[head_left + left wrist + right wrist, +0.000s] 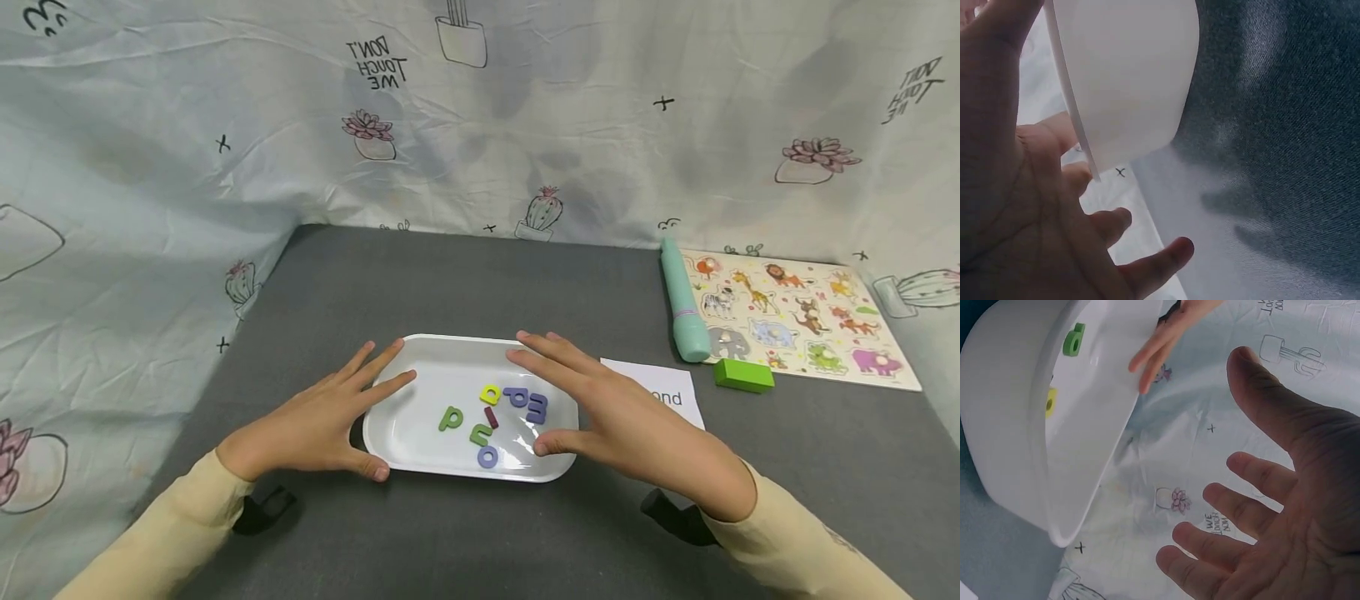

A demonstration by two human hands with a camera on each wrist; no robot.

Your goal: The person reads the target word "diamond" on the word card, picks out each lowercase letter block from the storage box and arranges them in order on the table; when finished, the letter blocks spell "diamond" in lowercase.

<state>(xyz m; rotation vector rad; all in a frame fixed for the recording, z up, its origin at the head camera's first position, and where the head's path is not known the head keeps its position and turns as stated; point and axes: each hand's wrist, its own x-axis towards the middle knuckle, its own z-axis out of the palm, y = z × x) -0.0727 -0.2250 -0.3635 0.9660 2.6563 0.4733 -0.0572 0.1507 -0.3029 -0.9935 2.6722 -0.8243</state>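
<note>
A white tray (420, 379) lies on the dark grey table. Inside it are several small letters: a green p (450, 418), a yellow letter (490, 394), a purple m (536, 408), a green n-shaped letter (481, 434), a purple o (487, 457) and a thin dark red bar (491, 417). My left hand (307, 425) spreads its fingers around the tray's left end; whether the fingertips touch the rim I cannot tell. Over the right end stands my right hand (622, 408), fingers extended, apart from the tray in the right wrist view.
A white card (660, 387) with partly covered print lies behind the right hand. Farther right are a green block (743, 376), a teal pen-shaped object (683, 304) and an animal picture board (806, 321). A patterned white cloth (480, 125) hangs along the back and left.
</note>
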